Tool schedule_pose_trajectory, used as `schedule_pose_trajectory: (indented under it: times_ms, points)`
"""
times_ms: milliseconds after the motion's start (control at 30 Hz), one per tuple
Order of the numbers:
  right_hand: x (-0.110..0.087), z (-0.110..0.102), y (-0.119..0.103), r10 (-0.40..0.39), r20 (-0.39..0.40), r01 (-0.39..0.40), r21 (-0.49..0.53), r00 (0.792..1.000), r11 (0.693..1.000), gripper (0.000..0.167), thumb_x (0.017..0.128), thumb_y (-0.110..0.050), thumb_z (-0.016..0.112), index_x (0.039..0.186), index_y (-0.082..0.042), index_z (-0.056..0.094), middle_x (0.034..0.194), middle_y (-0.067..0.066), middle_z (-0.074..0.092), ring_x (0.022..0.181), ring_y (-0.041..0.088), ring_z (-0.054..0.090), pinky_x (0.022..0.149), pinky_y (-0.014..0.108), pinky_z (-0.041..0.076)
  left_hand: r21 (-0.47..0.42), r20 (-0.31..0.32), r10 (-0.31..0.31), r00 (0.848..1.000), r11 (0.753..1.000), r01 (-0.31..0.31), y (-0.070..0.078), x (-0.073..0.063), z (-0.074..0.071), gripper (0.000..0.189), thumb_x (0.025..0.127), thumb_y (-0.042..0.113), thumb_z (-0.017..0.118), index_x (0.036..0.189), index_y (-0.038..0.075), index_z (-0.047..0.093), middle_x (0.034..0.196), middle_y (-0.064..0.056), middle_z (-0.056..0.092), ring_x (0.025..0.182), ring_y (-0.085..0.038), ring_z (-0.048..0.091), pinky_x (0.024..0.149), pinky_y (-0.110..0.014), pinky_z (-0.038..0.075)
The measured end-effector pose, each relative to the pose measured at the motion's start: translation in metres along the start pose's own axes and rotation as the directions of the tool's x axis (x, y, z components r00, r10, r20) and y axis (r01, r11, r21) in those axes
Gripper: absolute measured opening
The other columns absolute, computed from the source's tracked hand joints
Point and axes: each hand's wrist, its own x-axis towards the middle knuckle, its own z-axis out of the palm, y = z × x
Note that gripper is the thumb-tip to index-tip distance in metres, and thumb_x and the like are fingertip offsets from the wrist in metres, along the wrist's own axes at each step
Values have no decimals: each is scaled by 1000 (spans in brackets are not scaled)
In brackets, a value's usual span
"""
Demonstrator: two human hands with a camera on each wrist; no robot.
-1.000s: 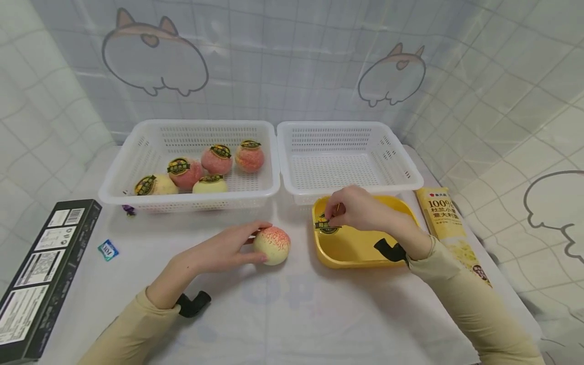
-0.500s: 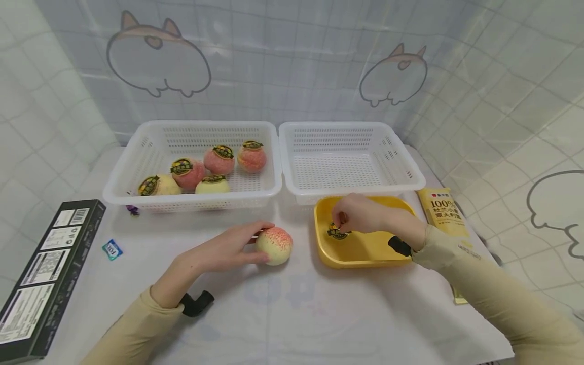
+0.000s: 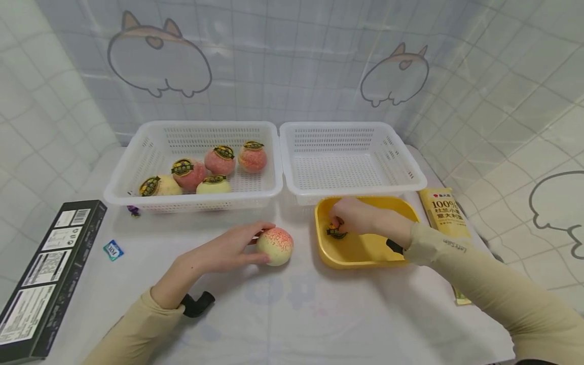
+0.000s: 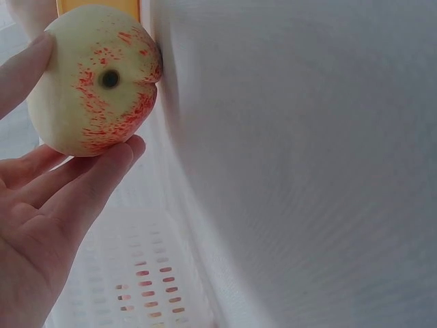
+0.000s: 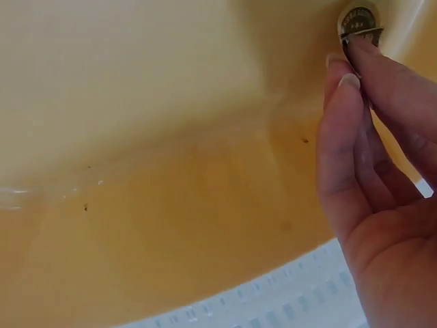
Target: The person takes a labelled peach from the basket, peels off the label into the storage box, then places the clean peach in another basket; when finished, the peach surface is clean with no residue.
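Observation:
In the head view my left hand (image 3: 232, 248) holds a pale peach with red speckles (image 3: 276, 246) on the white cloth. The left wrist view shows the thumb on one side of the peach (image 4: 102, 82) and fingertips on the other; a small dark hole marks its skin. My right hand (image 3: 358, 215) reaches into the yellow basin (image 3: 365, 264). Between its thumb and fingers it pinches a black-and-gold sticker (image 3: 336, 231). In the right wrist view that sticker (image 5: 360, 20) stands close to the basin's yellow surface; whether it touches is unclear.
Behind the left hand, a white basket (image 3: 191, 126) holds several peaches with black-and-gold stickers. A second white basket (image 3: 335, 175) adjoins it. A long black box (image 3: 50, 274) and a small blue packet (image 3: 113, 250) lie left; a yellow pasta bag (image 3: 444, 213) lies right.
My right hand has gone down into the yellow basin with the sticker, and its forearm has swung right. The left hand keeps its hold on the peach. The view has shifted slightly.

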Motion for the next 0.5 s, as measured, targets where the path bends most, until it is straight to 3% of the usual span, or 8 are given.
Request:
schedule_pose_trajectory:
  times_ms: [200,500]
  points:
    - [3,4,2,-12,-25,11,-28,1000,1000,28,70,10,78,63,-8,58,62,-7,43,64,10,38,63,23,37,7,-4,-13,1000,1000,13,1,-1,0,70,91,35,74,146,4,43,140,-8,56,128,-24,57,105,-40,49]
    - [7,8,2,-29,-45,26,-71,999,997,24,72,15,71,69,-8,64,68,-1,56,66,13,43,65,25,42,5,-3,-9,1000,1000,9,2,-1,0,70,91,35,73,146,5,43,140,-8,56,127,-24,57,105,-40,49]
